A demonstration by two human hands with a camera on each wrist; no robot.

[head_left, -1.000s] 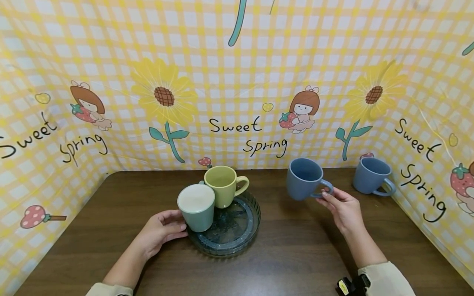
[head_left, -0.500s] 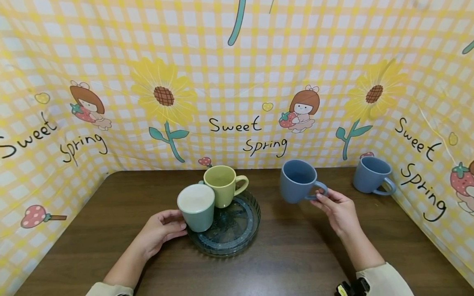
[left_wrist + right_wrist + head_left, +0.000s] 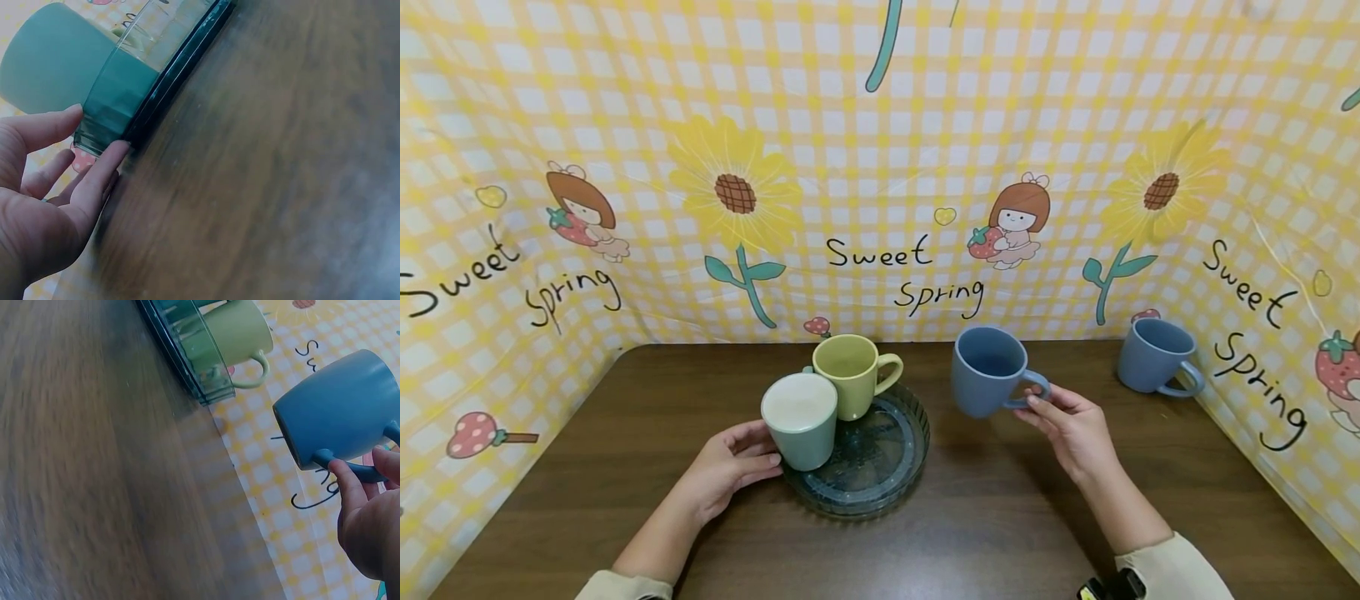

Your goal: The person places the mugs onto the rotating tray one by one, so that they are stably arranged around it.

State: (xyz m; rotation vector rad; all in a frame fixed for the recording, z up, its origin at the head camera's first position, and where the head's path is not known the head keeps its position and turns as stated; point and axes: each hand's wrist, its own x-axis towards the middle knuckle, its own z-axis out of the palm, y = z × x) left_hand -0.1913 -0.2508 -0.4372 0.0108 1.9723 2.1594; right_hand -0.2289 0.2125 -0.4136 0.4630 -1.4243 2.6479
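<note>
My right hand (image 3: 1070, 429) pinches the handle of a blue mug (image 3: 987, 372), holding it upright and raised off the table. In the right wrist view that mug (image 3: 342, 407) hangs apart from the round, clear glass tray (image 3: 215, 387). A pale teal mug (image 3: 803, 433), white at its top, and a yellow-green mug (image 3: 847, 379) stand close together on the left and back of the tray (image 3: 868, 500). At the tray's left edge rests my left hand (image 3: 727, 471). Its thumb and fingertips touch the tray's outer wall (image 3: 115, 106) in the left wrist view.
A second blue mug (image 3: 1153, 358) stands at the table's back right corner. The brown wooden table (image 3: 970, 533) is walled by a yellow checked cloth (image 3: 880, 183) at the back and both sides.
My right hand has carried the blue mug leftward and slightly nearer, toward the tray. My left hand, the tray and the mugs on it have stayed in place.
</note>
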